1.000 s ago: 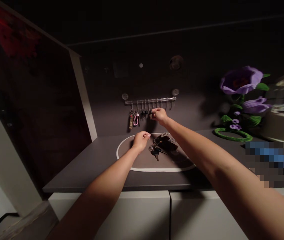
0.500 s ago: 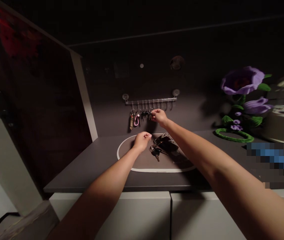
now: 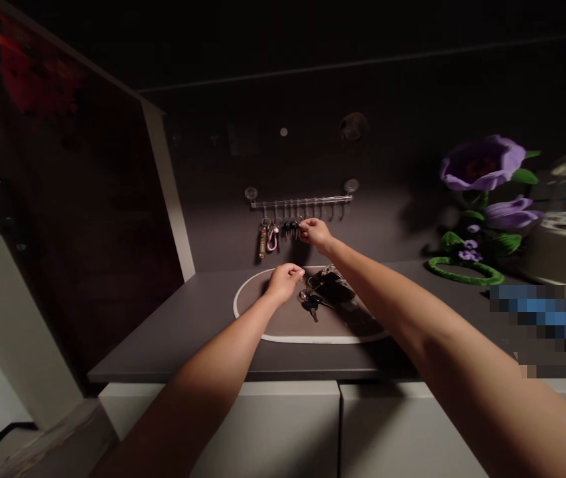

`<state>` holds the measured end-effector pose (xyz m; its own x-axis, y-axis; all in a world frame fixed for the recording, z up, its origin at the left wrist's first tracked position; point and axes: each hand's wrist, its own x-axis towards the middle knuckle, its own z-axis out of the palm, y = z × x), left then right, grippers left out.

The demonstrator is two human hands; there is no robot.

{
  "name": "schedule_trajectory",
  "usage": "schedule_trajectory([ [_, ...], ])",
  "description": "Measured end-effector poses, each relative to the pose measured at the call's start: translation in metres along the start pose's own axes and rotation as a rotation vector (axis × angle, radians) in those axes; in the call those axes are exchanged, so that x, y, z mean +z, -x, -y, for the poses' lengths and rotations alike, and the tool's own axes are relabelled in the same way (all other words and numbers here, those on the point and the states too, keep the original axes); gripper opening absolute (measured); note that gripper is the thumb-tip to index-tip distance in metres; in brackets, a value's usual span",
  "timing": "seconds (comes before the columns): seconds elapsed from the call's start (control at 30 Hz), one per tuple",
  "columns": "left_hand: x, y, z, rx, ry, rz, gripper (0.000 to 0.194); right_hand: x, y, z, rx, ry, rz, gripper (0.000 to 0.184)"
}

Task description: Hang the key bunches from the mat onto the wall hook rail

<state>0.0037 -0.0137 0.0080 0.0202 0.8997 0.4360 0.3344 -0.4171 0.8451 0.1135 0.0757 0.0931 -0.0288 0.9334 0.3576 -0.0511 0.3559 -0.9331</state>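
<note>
So the right hand (image 3: 315,234) is up at the clear plastic hook rail (image 3: 302,202) on the dark wall, thumb and finger pinching the edge of a bunch of small dark and silver keys (image 3: 290,230) hanging there. Just left of those hang a pink loop-shaped carabiner (image 3: 273,239) and a brown strap-like keychain (image 3: 262,243). The left hand (image 3: 283,282) is over a brown oval mat with a white rim (image 3: 283,325), fingertips pressed together, can't tell if anything's between them. Black-headed keys on a ring (image 3: 311,307) lie on the mat beside it.
</note>
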Motion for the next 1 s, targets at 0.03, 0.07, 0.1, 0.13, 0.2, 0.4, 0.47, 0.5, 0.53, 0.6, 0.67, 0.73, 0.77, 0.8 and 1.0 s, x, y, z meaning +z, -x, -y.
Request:
schedule_trajectory([
  [0.03,0.000,0.001,-0.001,-0.006,-0.002,0.006,0.013,0.000,0.001,0.001,0.003,0.004,0.005,0.005],
  [0.07,-0.001,0.001,-0.003,-0.012,-0.004,0.013,0.013,-0.001,0.002,0.001,0.005,0.008,0.008,0.005],
  [0.1,-0.001,0.002,-0.003,-0.014,-0.005,0.021,0.013,-0.001,0.003,0.002,0.007,0.013,0.010,0.005],
  [0.13,-0.001,0.002,-0.004,-0.016,-0.006,0.029,0.013,-0.002,0.005,0.003,0.008,0.018,0.013,0.005],
  [0.2,-0.001,0.003,-0.004,-0.009,-0.007,0.039,0.014,-0.002,0.008,0.006,0.013,0.031,0.021,0.005],
  [0.4,-0.001,0.002,0.000,0.018,-0.003,0.052,0.015,-0.005,0.014,0.010,0.029,0.050,0.048,0.002],
  [0.47,-0.001,0.002,0.001,0.025,0.005,0.054,0.014,-0.006,0.016,0.011,0.030,0.048,0.059,0.003],
  [0.5,-0.001,0.002,0.001,0.026,0.009,0.053,0.014,-0.007,0.016,0.011,0.031,0.049,0.064,0.003],
  [0.53,-0.002,0.002,0.001,0.023,0.013,0.053,0.014,-0.008,0.016,0.011,0.031,0.052,0.071,0.003],
  [0.6,-0.002,0.002,0.001,0.016,0.017,0.054,0.015,-0.009,0.018,0.012,0.031,0.061,0.074,0.002],
  [0.67,-0.002,0.003,0.001,0.014,0.019,0.052,0.016,-0.011,0.019,0.013,0.038,0.072,0.069,0.003],
  [0.73,-0.002,0.003,0.001,0.016,0.022,0.052,0.017,-0.012,0.021,0.014,0.050,0.081,0.069,0.002],
  [0.77,-0.002,0.003,0.001,0.018,0.025,0.051,0.018,-0.013,0.022,0.015,0.054,0.083,0.075,0.002],
  [0.8,-0.002,0.003,0.001,0.017,0.028,0.051,0.018,-0.013,0.023,0.015,0.057,0.084,0.084,0.002],
  [1.0,-0.002,0.003,0.001,0.004,0.040,0.054,0.015,-0.015,0.028,0.016,0.065,0.074,0.099,0.004],
])
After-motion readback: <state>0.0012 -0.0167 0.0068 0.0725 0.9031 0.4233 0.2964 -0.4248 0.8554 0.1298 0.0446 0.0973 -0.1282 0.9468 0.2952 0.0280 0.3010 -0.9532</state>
